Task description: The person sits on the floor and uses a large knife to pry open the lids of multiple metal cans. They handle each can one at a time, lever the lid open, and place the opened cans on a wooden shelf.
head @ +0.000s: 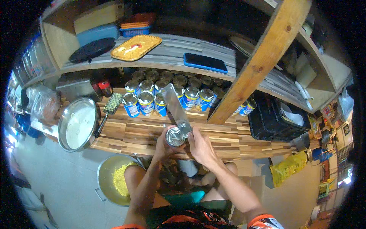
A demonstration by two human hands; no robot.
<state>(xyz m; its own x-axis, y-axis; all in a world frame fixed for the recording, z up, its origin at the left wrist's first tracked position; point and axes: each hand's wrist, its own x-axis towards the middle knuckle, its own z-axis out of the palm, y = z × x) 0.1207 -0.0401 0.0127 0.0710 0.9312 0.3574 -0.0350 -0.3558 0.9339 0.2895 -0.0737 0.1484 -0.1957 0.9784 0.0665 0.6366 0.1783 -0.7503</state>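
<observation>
My left hand [163,145] grips a tin can [174,136] above the front edge of a striped wooden counter [143,128]. The can's round metal top faces up. My right hand [201,147] is closed around the near end of a broad metal blade [175,106], probably a cleaver, whose handle is hidden by the fingers. The blade slants up and away to the left, its near end close beside the can's rim; whether they touch I cannot tell. Beyond the blade stand several blue-labelled cans [146,103] in rows.
Left on the counter are a steel bowl [96,114] of white liquid and a handled grater [113,103]. A large pot [101,171] with yellow shreds sits below. A wooden post [260,60], a shelf with a phone [205,63] and black crates [263,121] stand beyond.
</observation>
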